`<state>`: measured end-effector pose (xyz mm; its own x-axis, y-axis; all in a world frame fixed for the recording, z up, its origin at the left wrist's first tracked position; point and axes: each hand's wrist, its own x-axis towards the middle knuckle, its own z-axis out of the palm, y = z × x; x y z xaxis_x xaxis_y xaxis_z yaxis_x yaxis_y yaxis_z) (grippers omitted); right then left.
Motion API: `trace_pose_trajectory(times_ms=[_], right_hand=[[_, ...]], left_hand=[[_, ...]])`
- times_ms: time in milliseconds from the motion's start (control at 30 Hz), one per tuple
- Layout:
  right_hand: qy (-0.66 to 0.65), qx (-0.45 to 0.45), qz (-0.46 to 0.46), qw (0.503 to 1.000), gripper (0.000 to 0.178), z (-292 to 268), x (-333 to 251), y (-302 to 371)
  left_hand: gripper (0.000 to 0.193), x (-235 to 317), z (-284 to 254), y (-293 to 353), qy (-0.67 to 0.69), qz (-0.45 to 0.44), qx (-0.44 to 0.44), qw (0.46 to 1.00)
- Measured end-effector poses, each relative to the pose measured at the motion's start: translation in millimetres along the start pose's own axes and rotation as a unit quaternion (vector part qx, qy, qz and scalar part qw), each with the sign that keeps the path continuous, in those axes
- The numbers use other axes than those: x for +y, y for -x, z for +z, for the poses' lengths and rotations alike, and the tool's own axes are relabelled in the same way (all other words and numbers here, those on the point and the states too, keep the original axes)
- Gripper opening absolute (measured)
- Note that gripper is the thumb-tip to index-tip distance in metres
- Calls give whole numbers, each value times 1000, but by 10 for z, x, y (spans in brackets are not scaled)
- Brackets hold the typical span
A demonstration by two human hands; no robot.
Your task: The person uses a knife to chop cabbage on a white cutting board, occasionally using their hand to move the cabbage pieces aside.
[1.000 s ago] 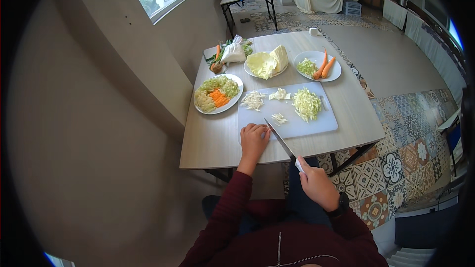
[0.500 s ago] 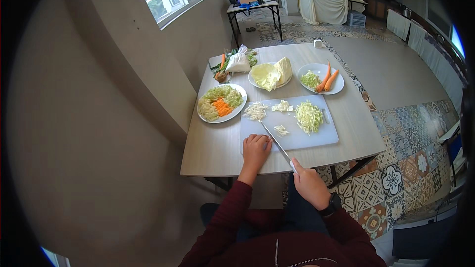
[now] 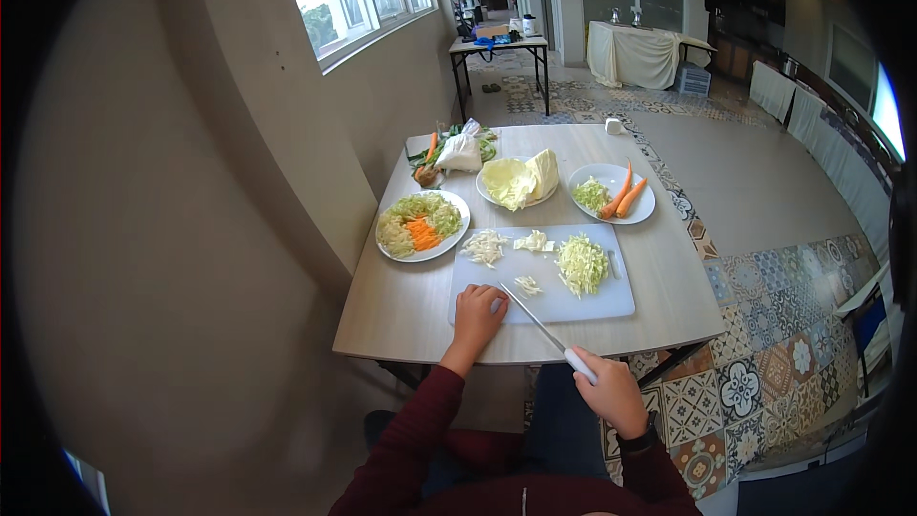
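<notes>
My left hand [image 3: 479, 315] rests on the near left part of a white cutting board [image 3: 597, 307], its fingers curled down; whatever lies beneath them is hidden. In my right hand [image 3: 611, 394] is a knife [image 3: 537, 318], gripped by its white handle. Its blade slants up and left over the board's near edge, tip beside my left fingers. Just beyond the tip lies a small bunch of pale strips [image 3: 527, 286]. Farther back on the board are a pile of whitish strips [image 3: 484, 247], some pale flat pieces [image 3: 534, 242] and a larger heap of shredded cabbage [image 3: 583, 265].
A plate [image 3: 384, 247] of shredded vegetables with orange carrot strips stands left of the board. Behind are a plate of cabbage leaves [image 3: 509, 183], a plate [image 3: 642, 215] with carrots [image 3: 626, 196] and shreds, and a white bag [image 3: 459, 153] among vegetables. A wall [image 3: 258, 229] rises at left.
The view has tilted up, so the table sits lower in the picture. The knife has shifted slightly right, away from my left hand, which stays in place on the board.
</notes>
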<state>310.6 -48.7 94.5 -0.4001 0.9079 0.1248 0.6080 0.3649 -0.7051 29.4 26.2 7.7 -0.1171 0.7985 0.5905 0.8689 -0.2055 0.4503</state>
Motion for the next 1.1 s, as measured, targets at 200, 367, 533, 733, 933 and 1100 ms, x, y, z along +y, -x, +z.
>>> trace_pose_trajectory(times_ms=[200,367,533,733,933,1100], right_hand=[[-7,37,-26,999,40,-68,55,-8],[58,64,-40,996,42,-97,144,-28],[98,57,-39,993,43,-67,224,-40],[92,80,-55,991,44,-30,210,-28],[61,86,-59,993,45,-136,311,125],[28,103,-27,994,45,-293,506,381]], left_hand=[[9,15,10,-145,-23,-14,-8,1000],[9,-45,-130,-208,27,-49,52,997],[18,72,-259,-325,67,-8,-8,998],[7,5,-219,-486,8,39,-186,982],[13,-72,-93,-688,25,56,-196,979],[26,-171,-53,-776,101,44,-244,963]])
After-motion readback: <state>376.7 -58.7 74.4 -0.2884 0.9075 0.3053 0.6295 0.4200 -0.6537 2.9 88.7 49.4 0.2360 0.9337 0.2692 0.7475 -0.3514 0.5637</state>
